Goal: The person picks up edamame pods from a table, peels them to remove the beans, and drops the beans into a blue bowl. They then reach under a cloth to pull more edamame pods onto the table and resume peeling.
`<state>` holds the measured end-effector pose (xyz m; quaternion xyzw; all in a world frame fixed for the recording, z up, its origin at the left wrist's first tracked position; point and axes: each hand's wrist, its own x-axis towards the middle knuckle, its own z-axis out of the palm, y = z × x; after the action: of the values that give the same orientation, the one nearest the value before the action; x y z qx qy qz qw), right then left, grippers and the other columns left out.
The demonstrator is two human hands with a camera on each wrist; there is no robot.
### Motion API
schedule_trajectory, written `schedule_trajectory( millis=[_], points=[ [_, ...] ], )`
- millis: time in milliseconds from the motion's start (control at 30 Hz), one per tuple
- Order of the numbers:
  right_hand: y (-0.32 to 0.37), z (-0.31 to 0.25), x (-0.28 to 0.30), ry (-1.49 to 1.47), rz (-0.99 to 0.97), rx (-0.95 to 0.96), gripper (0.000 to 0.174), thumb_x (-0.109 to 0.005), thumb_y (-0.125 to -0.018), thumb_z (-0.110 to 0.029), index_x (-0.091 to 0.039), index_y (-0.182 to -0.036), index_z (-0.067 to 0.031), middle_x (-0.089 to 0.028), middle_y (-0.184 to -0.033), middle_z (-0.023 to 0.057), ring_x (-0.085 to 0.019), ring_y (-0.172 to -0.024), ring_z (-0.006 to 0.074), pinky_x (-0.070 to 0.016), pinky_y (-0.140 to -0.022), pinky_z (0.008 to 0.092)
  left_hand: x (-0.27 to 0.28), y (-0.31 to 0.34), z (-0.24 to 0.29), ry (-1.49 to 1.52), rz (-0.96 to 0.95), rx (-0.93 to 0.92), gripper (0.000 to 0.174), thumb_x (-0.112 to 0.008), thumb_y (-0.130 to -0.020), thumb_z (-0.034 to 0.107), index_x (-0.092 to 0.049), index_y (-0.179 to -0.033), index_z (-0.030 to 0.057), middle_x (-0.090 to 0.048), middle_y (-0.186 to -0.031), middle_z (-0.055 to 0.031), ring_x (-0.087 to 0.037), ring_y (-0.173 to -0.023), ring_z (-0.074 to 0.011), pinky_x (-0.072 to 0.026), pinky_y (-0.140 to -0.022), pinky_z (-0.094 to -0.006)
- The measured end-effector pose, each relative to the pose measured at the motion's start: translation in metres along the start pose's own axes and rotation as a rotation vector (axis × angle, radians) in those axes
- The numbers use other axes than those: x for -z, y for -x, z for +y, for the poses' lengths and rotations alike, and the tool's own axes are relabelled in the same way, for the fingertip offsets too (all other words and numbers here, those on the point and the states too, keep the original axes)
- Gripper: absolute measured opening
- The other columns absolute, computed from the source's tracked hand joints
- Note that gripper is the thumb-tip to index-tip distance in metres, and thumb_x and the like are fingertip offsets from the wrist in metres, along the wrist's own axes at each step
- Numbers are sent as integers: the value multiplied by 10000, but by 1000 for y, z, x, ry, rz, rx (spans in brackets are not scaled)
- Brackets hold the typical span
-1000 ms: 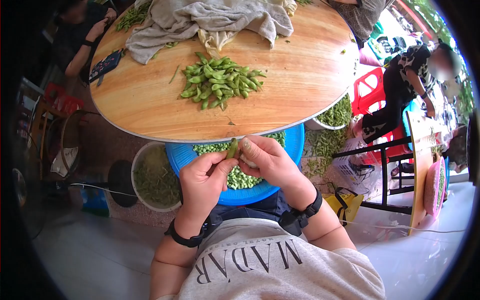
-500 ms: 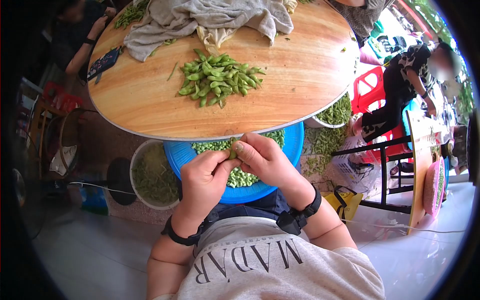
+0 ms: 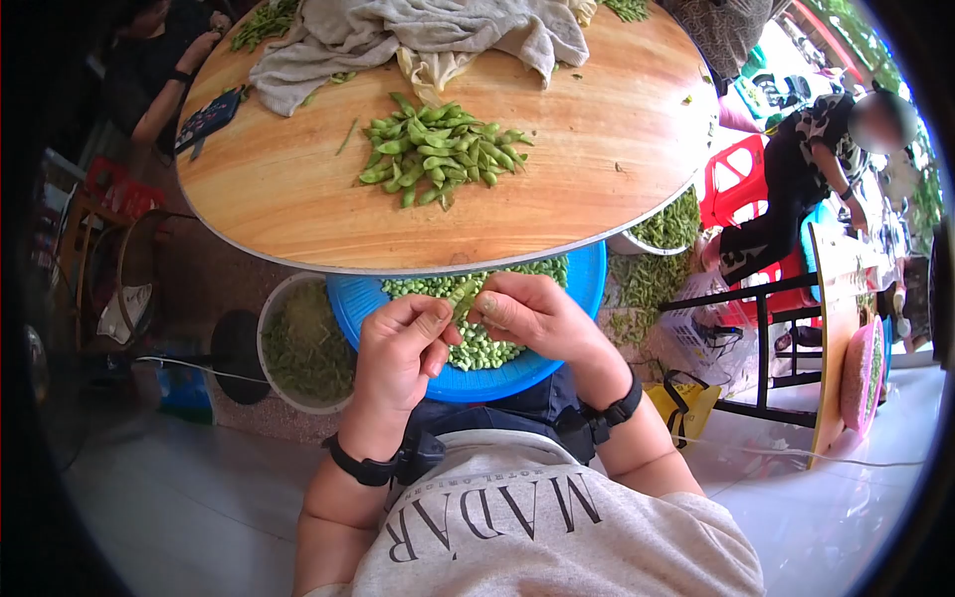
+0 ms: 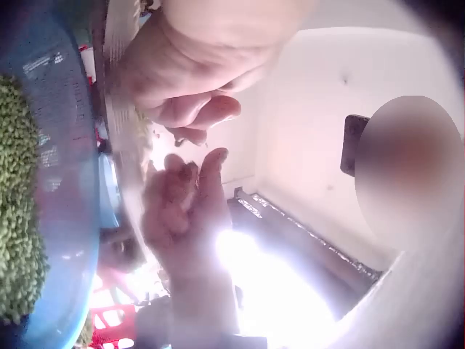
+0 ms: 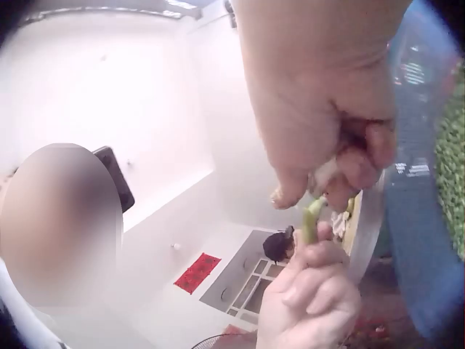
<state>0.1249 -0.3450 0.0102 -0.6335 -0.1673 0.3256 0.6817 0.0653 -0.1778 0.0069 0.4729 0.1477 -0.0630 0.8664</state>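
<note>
Both hands hold one green bean pod (image 3: pixel 463 297) over a blue basin (image 3: pixel 582 289) of shelled green beans (image 3: pixel 477 350) in my lap, just under the round wooden table's edge (image 3: pixel 328 234). My left hand (image 3: pixel 438 320) pinches the pod's lower end between thumb and fingers. My right hand (image 3: pixel 483 306) pinches its upper end. In the right wrist view the pod (image 5: pixel 313 218) stands between the right hand (image 5: pixel 320 193) above and the left hand's fingers (image 5: pixel 309 287) below. The left wrist view shows both hands close together beside the basin (image 4: pixel 62 167).
A pile of unshelled pods (image 3: pixel 438 154) lies on the table, with a grey cloth (image 3: pixel 418 35) behind it. A white bucket of husks (image 3: pixel 303 348) stands at my left, a bowl of pods (image 3: pixel 671 224) at my right. Seated people, red stools (image 3: pixel 736 169) and a black frame (image 3: pixel 766 348) surround me.
The hands have dropped slightly and drawn a little apart. The pod, held upright between the thumbs before, now lies tilted between the two hands.
</note>
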Motion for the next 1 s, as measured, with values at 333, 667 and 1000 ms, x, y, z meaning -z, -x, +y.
schedule_trajectory(
  millis=[333,667,1000],
  points=[
    [0,-6,-5,356,123,264,292,-679,-785,-222,-589,-932,14,-560,-672,20,-482,-638,58,-409,-550,224,-9,7,-2,-441,-10,-228,123,-580,-853,112,-598,-812,-2,-557,-608,-44,-420,-418,-39,-298,-378,-166],
    [1,-2,4,-60,-12,5,179,-656,-784,-131,-596,-879,8,-530,-622,-27,-473,-515,32,-378,-465,176,4,4,-3,-228,-174,3,107,-511,-885,83,-568,-884,-8,-555,-653,-37,-417,-457,-44,-337,-419,-171],
    [3,3,-2,-18,66,-35,165,-615,-766,-156,-597,-818,0,-531,-621,-16,-465,-563,34,-386,-479,198,4,6,-12,-382,-168,-157,113,-520,-886,88,-572,-890,-12,-564,-657,-26,-460,-479,-56,-370,-430,-187]
  ],
)
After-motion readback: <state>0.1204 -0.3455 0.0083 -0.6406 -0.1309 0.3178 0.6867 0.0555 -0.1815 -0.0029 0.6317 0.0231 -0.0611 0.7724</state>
